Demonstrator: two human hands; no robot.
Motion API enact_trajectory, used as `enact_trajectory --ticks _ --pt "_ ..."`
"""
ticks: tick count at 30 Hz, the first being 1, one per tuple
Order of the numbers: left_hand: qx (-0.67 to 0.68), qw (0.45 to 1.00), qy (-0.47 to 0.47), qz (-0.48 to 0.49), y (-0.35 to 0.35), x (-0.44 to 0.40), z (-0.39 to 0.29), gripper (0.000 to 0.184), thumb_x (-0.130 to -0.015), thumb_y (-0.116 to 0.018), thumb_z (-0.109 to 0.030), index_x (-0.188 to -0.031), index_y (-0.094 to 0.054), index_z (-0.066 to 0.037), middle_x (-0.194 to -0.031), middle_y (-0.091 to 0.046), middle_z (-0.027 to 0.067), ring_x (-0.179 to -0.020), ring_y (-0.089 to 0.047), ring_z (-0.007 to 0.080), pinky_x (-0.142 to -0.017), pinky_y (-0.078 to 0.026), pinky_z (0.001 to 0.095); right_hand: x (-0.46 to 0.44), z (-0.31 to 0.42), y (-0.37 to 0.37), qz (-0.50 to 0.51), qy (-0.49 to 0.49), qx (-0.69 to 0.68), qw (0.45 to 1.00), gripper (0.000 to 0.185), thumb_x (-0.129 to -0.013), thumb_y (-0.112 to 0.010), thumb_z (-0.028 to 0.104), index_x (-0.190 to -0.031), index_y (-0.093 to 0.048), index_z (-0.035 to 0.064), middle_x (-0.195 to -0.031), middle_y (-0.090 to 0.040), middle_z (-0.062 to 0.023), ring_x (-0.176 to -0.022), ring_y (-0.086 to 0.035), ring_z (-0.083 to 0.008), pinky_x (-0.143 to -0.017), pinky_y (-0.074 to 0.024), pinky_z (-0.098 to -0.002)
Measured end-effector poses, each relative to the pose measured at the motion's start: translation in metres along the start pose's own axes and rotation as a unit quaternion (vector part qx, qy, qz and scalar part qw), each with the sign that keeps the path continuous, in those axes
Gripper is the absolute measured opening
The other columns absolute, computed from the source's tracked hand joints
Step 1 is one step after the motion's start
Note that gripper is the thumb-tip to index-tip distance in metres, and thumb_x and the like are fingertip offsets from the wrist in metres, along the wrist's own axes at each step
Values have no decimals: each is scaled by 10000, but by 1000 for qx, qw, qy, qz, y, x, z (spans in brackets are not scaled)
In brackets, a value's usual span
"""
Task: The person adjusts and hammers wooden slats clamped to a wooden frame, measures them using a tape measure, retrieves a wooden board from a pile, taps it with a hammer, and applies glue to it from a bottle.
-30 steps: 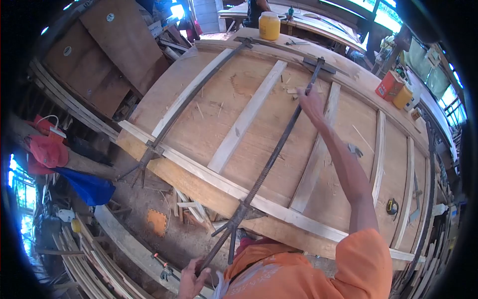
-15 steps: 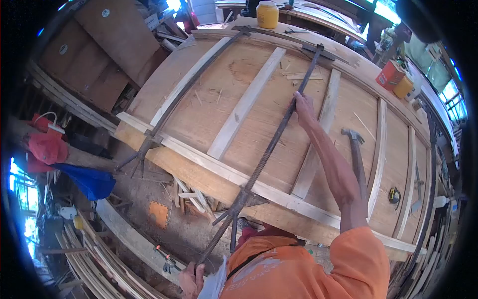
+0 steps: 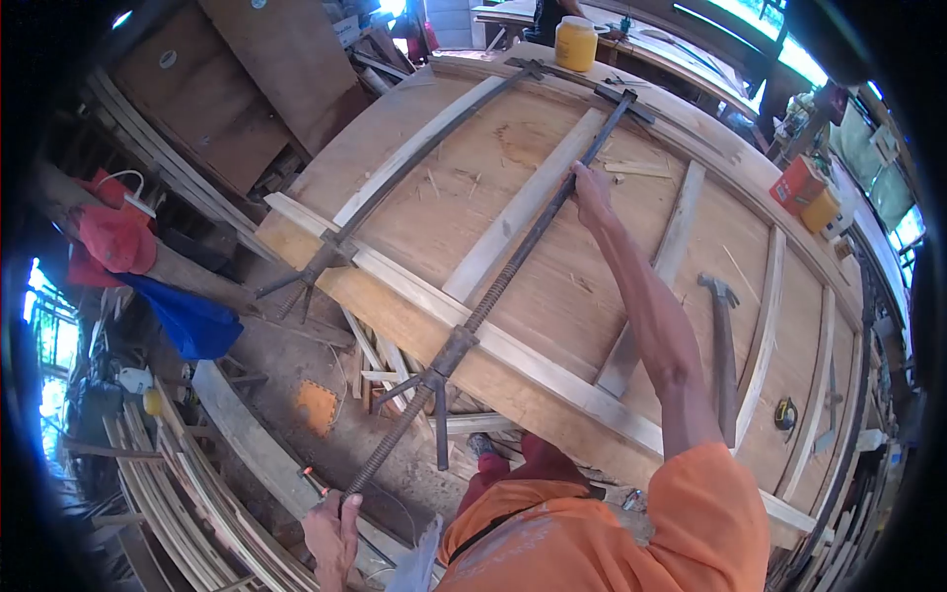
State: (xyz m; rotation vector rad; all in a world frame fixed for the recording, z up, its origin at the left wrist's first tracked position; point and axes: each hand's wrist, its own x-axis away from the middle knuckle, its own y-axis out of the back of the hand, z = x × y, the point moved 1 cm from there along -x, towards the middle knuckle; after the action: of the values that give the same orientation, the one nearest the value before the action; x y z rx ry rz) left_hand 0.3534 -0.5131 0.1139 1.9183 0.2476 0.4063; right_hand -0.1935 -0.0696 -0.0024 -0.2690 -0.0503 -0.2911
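Observation:
A long metal bar clamp (image 3: 523,247) lies across the wooden frame (image 3: 552,380). My right hand (image 3: 592,192) is closed around the clamp's bar toward its far end. At the lower left, my left hand (image 3: 332,533) is wrapped round the end of the threaded rod, which sticks out past the frame's near edge. The clamp's pronged handle (image 3: 434,380) hangs just outside that edge. A second bar clamp (image 3: 414,153) spans the frame further left. Between the two clamps runs a pale wooden slat (image 3: 523,207).
A hammer (image 3: 722,345) and a tape measure (image 3: 785,413) lie on the panel at right. A yellow jar (image 3: 575,44) stands at the far edge. Wood strips (image 3: 187,503) are stacked at lower left. A person's arm (image 3: 187,266) shows at left.
The clamp's near end has swung left, closer to the middle slat, with both hands still holding it. My left hand has moved left and outward. The view has shifted slightly.

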Motion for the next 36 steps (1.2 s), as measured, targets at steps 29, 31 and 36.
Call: enact_trajectory --ticks 29,31,36 --pt "32 998 11 55 -6 -34 25 478 -1062 -606 -415 -807 -589 -11 -674 -580 247 -675 -586 488 -623 -445 529 -26 -12 19 160 -110 14 981 302 -1113 -553 334 -1220 -685 85 -1152 -763 -89 -1071 -684 -177 -939 -510 -301" --pt "48 996 -3 74 -6 -35 29 484 -1066 -601 -432 -812 -595 -19 -659 -590 221 -655 -600 466 -609 -453 514 -13 0 15 173 -115 21 978 326 -1125 -531 299 -1296 -608 31 -1182 -753 -134 -1064 -697 -214 -955 -543 -344" --pt "32 997 0 66 -3 -33 23 500 -1063 -601 -460 -820 -608 -24 -647 -595 203 -641 -608 452 -601 -456 506 46 28 5 13 61 377 924 343 -1101 -581 306 -1175 -700 -8 -997 -753 -103 -865 -681 -165 -817 -561 -330"
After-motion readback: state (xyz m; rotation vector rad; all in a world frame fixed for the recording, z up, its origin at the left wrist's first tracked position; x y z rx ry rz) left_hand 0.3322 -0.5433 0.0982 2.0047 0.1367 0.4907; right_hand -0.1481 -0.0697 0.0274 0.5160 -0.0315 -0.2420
